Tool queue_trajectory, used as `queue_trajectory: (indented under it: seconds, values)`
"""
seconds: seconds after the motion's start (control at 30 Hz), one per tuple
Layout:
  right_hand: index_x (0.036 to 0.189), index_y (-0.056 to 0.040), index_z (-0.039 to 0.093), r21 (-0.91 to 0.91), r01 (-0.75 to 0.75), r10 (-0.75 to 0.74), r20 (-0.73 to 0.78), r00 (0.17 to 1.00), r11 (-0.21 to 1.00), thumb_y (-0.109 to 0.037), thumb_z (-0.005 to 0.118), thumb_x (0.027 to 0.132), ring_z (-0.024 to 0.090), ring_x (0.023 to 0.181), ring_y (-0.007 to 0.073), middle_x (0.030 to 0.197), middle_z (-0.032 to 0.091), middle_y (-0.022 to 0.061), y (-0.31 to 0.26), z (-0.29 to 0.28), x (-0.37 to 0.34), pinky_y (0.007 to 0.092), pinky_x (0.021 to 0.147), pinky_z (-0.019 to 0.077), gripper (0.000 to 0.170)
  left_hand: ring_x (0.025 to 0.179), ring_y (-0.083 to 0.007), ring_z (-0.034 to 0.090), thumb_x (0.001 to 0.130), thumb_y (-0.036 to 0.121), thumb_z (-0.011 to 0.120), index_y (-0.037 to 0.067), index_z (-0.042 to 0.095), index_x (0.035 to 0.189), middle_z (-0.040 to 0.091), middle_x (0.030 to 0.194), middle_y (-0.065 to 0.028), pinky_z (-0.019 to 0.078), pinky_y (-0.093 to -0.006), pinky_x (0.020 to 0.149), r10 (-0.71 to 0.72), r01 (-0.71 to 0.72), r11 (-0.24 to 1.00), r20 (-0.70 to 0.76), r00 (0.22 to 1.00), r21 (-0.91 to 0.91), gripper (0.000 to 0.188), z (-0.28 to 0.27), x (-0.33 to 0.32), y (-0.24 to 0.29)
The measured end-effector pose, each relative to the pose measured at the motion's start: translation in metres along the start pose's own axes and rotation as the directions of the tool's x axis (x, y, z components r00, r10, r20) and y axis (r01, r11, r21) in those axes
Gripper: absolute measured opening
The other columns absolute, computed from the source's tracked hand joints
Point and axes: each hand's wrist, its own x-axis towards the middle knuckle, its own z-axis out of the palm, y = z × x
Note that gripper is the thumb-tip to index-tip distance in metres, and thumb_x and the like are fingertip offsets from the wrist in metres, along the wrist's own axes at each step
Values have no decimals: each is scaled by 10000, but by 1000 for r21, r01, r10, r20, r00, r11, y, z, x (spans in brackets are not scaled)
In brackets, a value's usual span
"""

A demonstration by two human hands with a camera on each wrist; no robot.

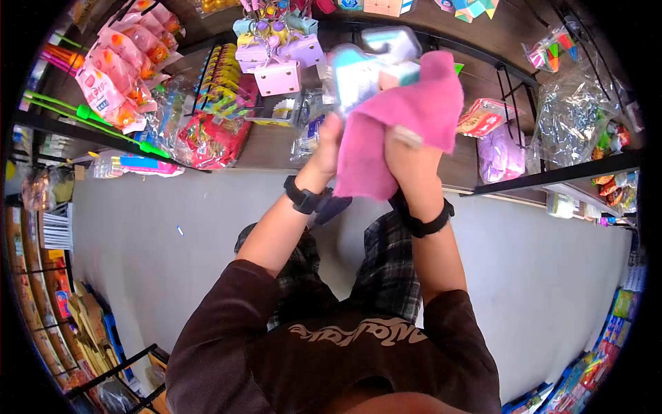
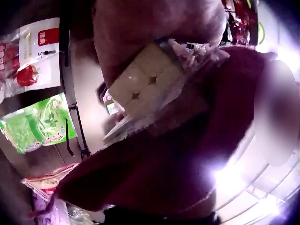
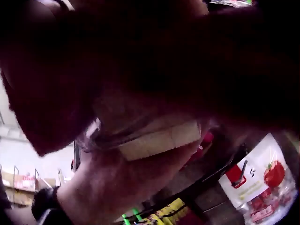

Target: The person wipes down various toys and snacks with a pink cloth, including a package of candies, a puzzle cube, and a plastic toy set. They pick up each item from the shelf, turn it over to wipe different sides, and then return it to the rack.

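Note:
A pink cloth [image 1: 376,127] hangs from the right hand [image 1: 414,162], which grips it over a clear-wrapped package [image 1: 356,79]. The left hand [image 1: 329,148] holds the package from its left side. Seen from the left wrist, a pale cube-like puzzle [image 2: 145,79] in clear plastic lies against the left hand [image 2: 154,23], with the dark-looking cloth [image 2: 164,159] beside and below it. In the right wrist view the cloth [image 3: 51,103] covers much of the picture, and the pale cube [image 3: 161,140] rests against the left hand [image 3: 112,183]. The fingers of the right hand are partly hidden by cloth.
Small purple bags [image 1: 277,76] hang left of the hands, near yellow packets [image 1: 224,83] and pink packages [image 1: 117,76]. A red-and-white packet [image 1: 483,117] and a purple bag [image 1: 501,153] are to the right. Black rails [image 1: 558,176] edge the shelf [image 1: 269,148]; grey floor [image 1: 165,228] lies below.

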Motion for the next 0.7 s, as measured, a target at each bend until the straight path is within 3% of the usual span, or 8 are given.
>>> queue_trajectory:
  seconds: [0.03,0.13,0.3,0.37,0.43,0.57,0.63,0.7]
  values:
    - [959,-26,596,-8,7,-7,0,1000,1000,-227,645,726,502,979,333,1004,578,123,-4,-2,9,402,907,353,312,1232,-226,366,736,689,470,-8,248,1351,356,1349,-138,277,-355,1034,5,-5,1000,6,1000,-7,955,-2,2,-1]
    - [1093,3,501,551,-97,220,-163,962,829,-109,733,614,485,996,326,1076,533,128,-4,9,22,372,894,365,544,1213,-209,381,781,612,472,-1,276,1342,381,1324,-120,302,-336,1007,255,-261,934,57,965,244,853,-4,4,-6]
    - [1038,-29,566,466,46,-12,-75,997,883,-150,760,572,483,1016,331,1126,511,128,0,-3,24,381,901,365,519,1139,-207,453,785,625,454,8,346,1290,443,1262,-111,360,-347,970,227,-222,969,-43,973,109,805,1,-10,0]
    - [994,-60,602,323,260,-294,62,954,910,-164,761,520,490,1010,334,1102,524,122,-11,-23,29,393,902,362,510,1133,-218,464,781,639,448,15,348,1291,447,1262,-119,371,-363,969,165,-163,986,-54,985,43,812,5,-17,11]
    - [982,-73,611,282,300,-337,93,937,911,-178,756,478,497,1001,333,1078,536,119,-20,-22,29,404,906,360,535,1132,-224,468,778,649,441,23,348,1296,448,1264,-126,370,-368,977,158,-157,987,-60,986,15,817,6,-24,13]
    - [998,-48,597,440,151,-103,-132,986,885,-86,709,576,518,990,322,1049,547,129,-37,-4,23,377,885,396,439,1148,-219,456,801,630,414,-1,339,1301,432,1282,-128,355,-361,987,227,-228,971,30,973,76,809,-1,-29,8]
    - [1026,-22,578,670,-106,231,-101,968,735,-62,688,642,538,979,304,1057,550,139,-39,9,16,344,874,409,402,1145,-220,457,839,584,364,-19,346,1291,441,1272,-129,353,-356,984,304,-274,936,-115,946,221,754,0,-28,4]
    - [1066,6,552,620,-109,214,-97,972,777,-63,682,681,544,1005,297,1090,549,154,-40,6,10,331,880,409,412,1137,-224,462,850,572,333,-18,349,1289,451,1261,-131,357,-356,977,294,-278,953,-147,944,117,736,5,-28,6]
